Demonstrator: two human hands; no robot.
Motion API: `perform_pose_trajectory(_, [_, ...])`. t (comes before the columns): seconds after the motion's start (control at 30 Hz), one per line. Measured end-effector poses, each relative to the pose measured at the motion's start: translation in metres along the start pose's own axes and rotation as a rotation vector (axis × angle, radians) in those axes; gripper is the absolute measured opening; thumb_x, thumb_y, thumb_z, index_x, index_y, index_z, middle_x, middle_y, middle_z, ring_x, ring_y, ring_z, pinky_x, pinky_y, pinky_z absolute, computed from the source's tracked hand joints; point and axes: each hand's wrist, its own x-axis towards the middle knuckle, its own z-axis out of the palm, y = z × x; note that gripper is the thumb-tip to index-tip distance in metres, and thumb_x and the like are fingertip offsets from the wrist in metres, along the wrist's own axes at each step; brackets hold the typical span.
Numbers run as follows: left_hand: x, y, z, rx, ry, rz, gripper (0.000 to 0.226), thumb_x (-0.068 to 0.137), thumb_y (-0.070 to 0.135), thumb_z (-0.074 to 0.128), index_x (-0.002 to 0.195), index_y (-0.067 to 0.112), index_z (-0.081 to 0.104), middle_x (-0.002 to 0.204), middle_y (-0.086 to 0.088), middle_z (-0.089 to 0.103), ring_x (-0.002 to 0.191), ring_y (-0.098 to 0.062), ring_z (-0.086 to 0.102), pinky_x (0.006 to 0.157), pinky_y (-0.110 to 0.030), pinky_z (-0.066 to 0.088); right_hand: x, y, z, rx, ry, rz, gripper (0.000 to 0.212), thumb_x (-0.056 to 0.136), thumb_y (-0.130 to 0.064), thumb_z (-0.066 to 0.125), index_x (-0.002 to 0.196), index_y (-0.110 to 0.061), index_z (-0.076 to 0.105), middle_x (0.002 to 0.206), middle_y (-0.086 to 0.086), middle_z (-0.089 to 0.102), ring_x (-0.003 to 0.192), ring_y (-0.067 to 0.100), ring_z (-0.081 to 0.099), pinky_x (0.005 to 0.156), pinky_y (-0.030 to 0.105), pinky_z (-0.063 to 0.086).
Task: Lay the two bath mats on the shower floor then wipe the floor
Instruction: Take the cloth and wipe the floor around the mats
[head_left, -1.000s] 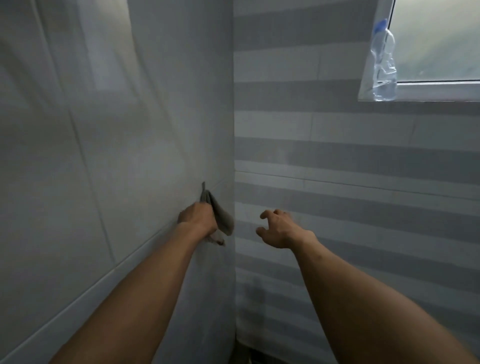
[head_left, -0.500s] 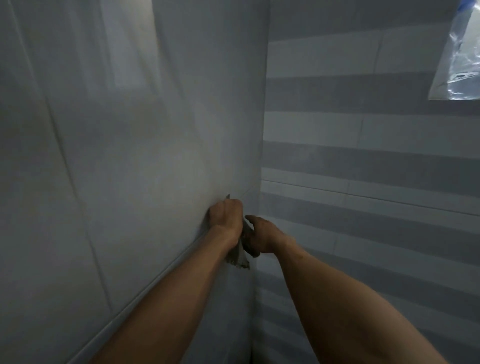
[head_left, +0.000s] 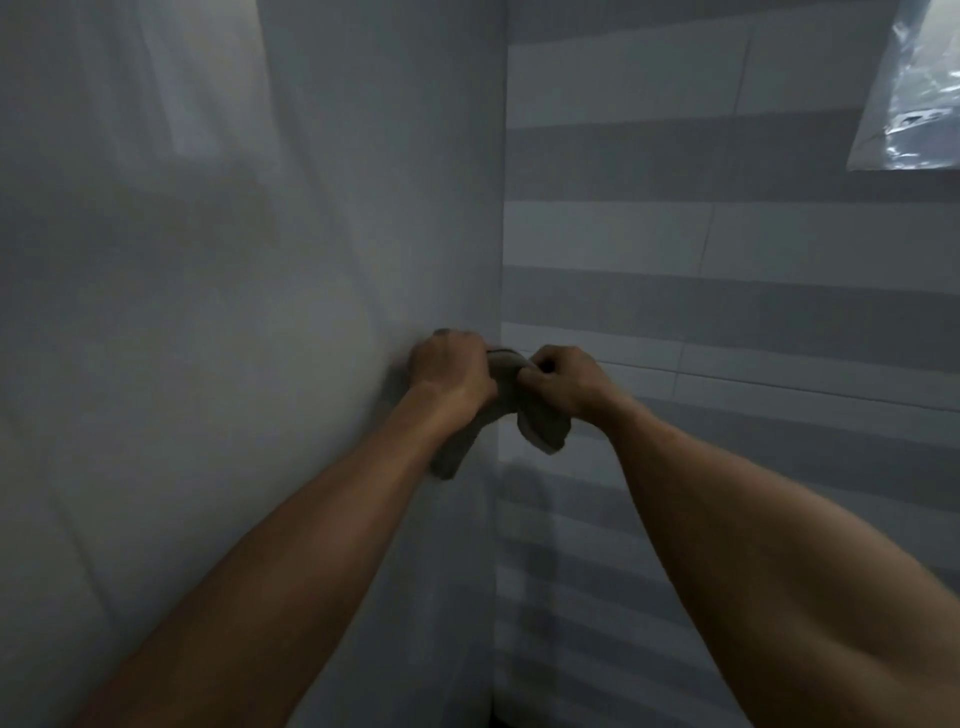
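Facing both hands is a corner where a plain wall (head_left: 218, 312), on the side of the left hand, meets a striped tile wall (head_left: 753, 312) on the side of the right hand. High above the right hand hangs a clear plastic bag (head_left: 914, 88). Neither the shower floor nor the two bath mats are in view, so their state cannot be told.

Between the hands is a small grey cloth (head_left: 540, 421). The left hand (head_left: 452, 371) grips one end with curled fingers, knuckles close to the plain wall. The right hand (head_left: 563, 382) pinches the other end just beside it, and a loose fold droops below both.

The step in hand appears to be readying the cloth for wiping. Recommended practice:
- Keep both grips firm while folding or wringing, so that no end slips.
- Form a flat pad, not a ball, for even contact.
- Lower the cloth to the floor only after the mats are laid.
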Motion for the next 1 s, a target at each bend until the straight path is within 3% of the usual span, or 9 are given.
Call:
perform_pose_trajectory(0.1, [0.014,0.020,0.000,-0.417,-0.009,-0.035,0.025,0.083,0.036,0.063,0.093,0.013,0.060,0.084,-0.008,0.060,0.075,-0.028,0.060,0.063,-0.032,0.048,-0.007,-0.001,-0.052,0.029,0.057,-0.014,0.015,0.094,-0.036,0.059,0.098,-0.022,0.059,0.094,0.000,0.061,0.087,0.015,0.059,0.071,0.030,0.045])
perform_pose_trajectory(0.2, [0.025,0.046,0.018,-1.014,-0.119,-0.086,0.025,0.083,0.032,0.061,0.065,0.017,0.051,0.063,-0.005,0.050,0.063,-0.021,0.051,0.060,-0.030,0.040,-0.023,0.006,-0.095,0.029,0.100,0.037,0.019,0.090,-0.033,0.062,0.101,-0.018,0.060,0.096,0.004,0.063,0.087,0.019,0.061,0.072,0.032,0.050])
perform_pose_trajectory(0.27, [0.027,0.071,0.037,-1.139,-0.153,-0.073,0.033,0.086,0.032,0.058,0.060,0.019,0.045,0.060,-0.002,0.047,0.061,-0.019,0.047,0.059,-0.028,0.037,-0.038,0.018,-0.117,-0.007,0.125,0.102,0.017,0.088,-0.033,0.063,0.098,-0.019,0.060,0.095,0.004,0.063,0.085,0.019,0.061,0.071,0.032,0.051])
perform_pose_trajectory(0.37, [0.018,0.115,0.063,-1.151,-0.240,0.024,0.022,0.094,0.035,0.052,0.085,0.017,0.058,0.080,0.001,0.057,0.072,-0.015,0.053,0.065,-0.028,0.040,-0.067,0.047,-0.141,-0.085,0.130,0.230,0.018,0.086,-0.030,0.064,0.098,-0.017,0.062,0.095,0.004,0.064,0.086,0.019,0.061,0.069,0.030,0.050])
perform_pose_trajectory(0.43, [0.008,0.143,0.079,-1.157,-0.303,0.115,0.030,0.094,0.043,0.054,0.097,0.015,0.063,0.091,0.001,0.065,0.081,-0.014,0.059,0.070,-0.030,0.046,-0.092,0.073,-0.154,-0.120,0.125,0.331,0.019,0.085,-0.029,0.066,0.100,-0.018,0.063,0.096,0.004,0.066,0.089,0.019,0.063,0.072,0.032,0.052])
perform_pose_trajectory(0.6, [-0.023,0.203,0.113,-1.163,-0.456,0.410,0.056,0.076,0.065,0.068,0.087,0.010,0.069,0.084,-0.011,0.070,0.071,-0.014,0.063,0.066,-0.031,0.051,-0.165,0.144,-0.175,-0.179,0.172,0.578,0.018,0.078,-0.027,0.071,0.093,-0.018,0.067,0.092,0.004,0.069,0.088,0.021,0.065,0.072,0.034,0.052])
perform_pose_trajectory(0.73, [-0.041,0.253,0.145,-0.934,-0.639,0.660,0.038,0.067,0.052,0.081,0.086,0.022,0.069,0.080,0.002,0.070,0.072,-0.011,0.065,0.064,-0.030,0.052,-0.226,0.200,-0.176,-0.100,0.249,0.748,0.016,0.081,-0.020,0.072,0.095,-0.018,0.064,0.093,0.004,0.066,0.088,0.019,0.062,0.070,0.031,0.049])
perform_pose_trajectory(0.87, [-0.066,0.311,0.186,-0.737,-0.767,0.836,0.024,0.069,0.034,0.083,0.081,0.017,0.070,0.080,-0.005,0.070,0.074,-0.019,0.064,0.064,-0.033,0.051,-0.288,0.257,-0.159,-0.047,0.315,0.924,0.016,0.081,-0.019,0.070,0.095,-0.016,0.065,0.094,0.006,0.068,0.092,0.022,0.063,0.077,0.036,0.053])
perform_pose_trajectory(1.0, [-0.097,0.361,0.232,-0.541,-0.873,0.996,0.017,0.074,0.026,0.081,0.081,0.016,0.069,0.079,-0.003,0.067,0.072,-0.019,0.061,0.058,-0.028,0.044,-0.346,0.306,-0.140,-0.034,0.312,1.091,0.013,0.078,-0.024,0.074,0.076,-0.017,0.063,0.077,0.000,0.065,0.079,0.020,0.062,0.058,0.027,0.044])
